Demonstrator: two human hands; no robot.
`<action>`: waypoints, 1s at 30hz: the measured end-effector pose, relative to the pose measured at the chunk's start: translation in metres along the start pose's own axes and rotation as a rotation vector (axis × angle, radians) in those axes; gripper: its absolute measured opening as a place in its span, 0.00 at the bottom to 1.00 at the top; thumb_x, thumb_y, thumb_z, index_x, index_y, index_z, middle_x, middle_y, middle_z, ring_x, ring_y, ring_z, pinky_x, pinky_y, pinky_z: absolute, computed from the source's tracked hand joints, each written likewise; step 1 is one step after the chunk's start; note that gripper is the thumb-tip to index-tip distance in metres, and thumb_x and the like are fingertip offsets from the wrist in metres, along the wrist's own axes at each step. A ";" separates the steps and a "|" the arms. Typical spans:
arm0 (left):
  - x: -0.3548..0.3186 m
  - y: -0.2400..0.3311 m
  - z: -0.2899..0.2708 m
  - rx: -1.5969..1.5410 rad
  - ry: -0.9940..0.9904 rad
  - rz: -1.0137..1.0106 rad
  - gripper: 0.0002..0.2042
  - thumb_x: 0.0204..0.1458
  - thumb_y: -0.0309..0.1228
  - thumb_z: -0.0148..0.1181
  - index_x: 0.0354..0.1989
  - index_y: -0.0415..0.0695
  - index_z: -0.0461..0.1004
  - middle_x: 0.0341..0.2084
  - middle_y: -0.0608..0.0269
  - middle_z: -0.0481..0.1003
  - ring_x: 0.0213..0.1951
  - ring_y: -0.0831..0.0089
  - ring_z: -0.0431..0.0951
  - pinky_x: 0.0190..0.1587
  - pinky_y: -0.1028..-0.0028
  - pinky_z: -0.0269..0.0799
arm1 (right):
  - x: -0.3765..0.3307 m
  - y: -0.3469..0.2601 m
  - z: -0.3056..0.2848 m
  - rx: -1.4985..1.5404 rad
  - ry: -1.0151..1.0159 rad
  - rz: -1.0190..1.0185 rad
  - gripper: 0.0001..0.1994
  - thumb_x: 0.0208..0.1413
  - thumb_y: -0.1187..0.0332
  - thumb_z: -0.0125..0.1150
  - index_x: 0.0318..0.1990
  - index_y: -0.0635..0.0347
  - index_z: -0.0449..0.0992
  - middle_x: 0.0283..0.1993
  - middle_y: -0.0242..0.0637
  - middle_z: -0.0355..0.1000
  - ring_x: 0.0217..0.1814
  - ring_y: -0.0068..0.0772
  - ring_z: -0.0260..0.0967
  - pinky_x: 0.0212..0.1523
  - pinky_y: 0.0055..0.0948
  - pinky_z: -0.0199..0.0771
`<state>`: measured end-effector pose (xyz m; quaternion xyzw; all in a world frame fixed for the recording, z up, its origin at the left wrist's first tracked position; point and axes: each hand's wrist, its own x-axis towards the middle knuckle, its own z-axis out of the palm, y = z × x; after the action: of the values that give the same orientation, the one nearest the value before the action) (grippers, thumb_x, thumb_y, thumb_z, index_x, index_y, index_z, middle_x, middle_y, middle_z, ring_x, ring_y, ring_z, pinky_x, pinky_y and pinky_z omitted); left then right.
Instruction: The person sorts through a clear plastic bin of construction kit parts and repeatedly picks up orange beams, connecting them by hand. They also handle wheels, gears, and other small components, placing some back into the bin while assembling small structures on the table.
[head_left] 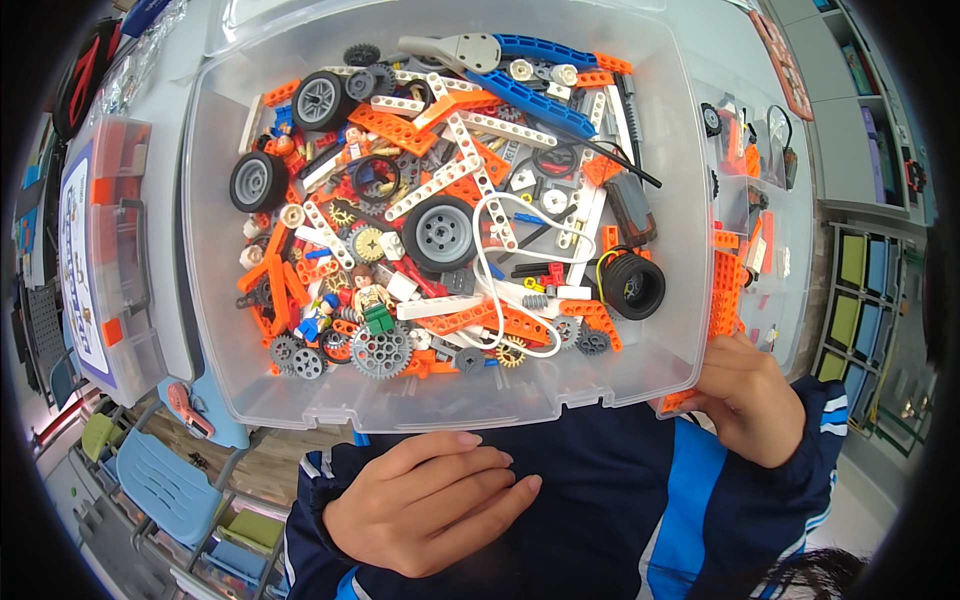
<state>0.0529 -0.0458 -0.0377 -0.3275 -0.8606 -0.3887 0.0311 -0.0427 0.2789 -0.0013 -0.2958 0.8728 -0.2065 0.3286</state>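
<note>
Two hands frame the near edge of a clear plastic bin (215, 250) filled with building parts: the left hand (425, 500) rests below the bin's front rim, fingers loosely curled over a dark blue sleeve and holding nothing, while the right hand (745, 400) is tucked under the bin's front right corner, fingers bent around an orange piece (676, 401) that shows only in part, seemingly pinching it against the corner; how firm the grip is cannot be told. The bin sits just beyond both hands, apparently propped toward the wearer so the loose parts are in plain sight. Inside it, counted: four wheels with grey hubs, namely one large wheel (441, 233) at the bin's centre, one black tyre (633, 285) toward the right wall, and two more at the left, a wheel (259, 181) by the left wall and another wheel (322, 99) near the back left corner. Two small figures lie toward the front left, one figure (371, 298) in green and one in blue. One white cable (497, 280) loops across the centre, and two blue curved beams (535, 95) lie along the back wall. Orange and white beams and grey gears are too tangled to count. Right of the bin stands one divided tray (760, 190) of small parts; left of the bin, one lidded box (115, 250).
</note>
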 end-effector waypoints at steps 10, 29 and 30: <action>0.003 0.001 -0.004 -0.005 -0.055 -0.044 0.12 0.48 0.26 0.65 0.41 0.44 0.86 0.32 0.68 0.82 0.41 0.76 0.84 0.57 0.73 0.73 | -0.002 -0.005 0.005 0.048 0.081 0.043 0.16 0.42 0.82 0.71 0.42 0.65 0.80 0.40 0.44 0.76 0.46 0.54 0.72 0.48 0.44 0.70; 0.015 0.006 0.006 0.004 -0.034 -0.074 0.08 0.47 0.24 0.68 0.37 0.40 0.87 0.27 0.62 0.83 0.36 0.69 0.86 0.57 0.68 0.65 | -0.009 0.012 0.017 0.019 0.101 -0.088 0.25 0.35 0.81 0.69 0.47 0.64 0.74 0.45 0.40 0.73 0.52 0.48 0.73 0.54 0.41 0.70; 0.017 0.005 0.005 -0.028 -0.054 -0.075 0.09 0.50 0.21 0.68 0.40 0.38 0.87 0.30 0.61 0.85 0.38 0.69 0.87 0.58 0.70 0.65 | -0.010 0.012 0.016 0.037 0.074 -0.058 0.24 0.37 0.82 0.67 0.49 0.64 0.75 0.47 0.40 0.74 0.53 0.47 0.73 0.56 0.41 0.70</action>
<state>0.0439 -0.0306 -0.0329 -0.3055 -0.8674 -0.3927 -0.0113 -0.0300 0.2912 -0.0150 -0.3072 0.8715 -0.2427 0.2953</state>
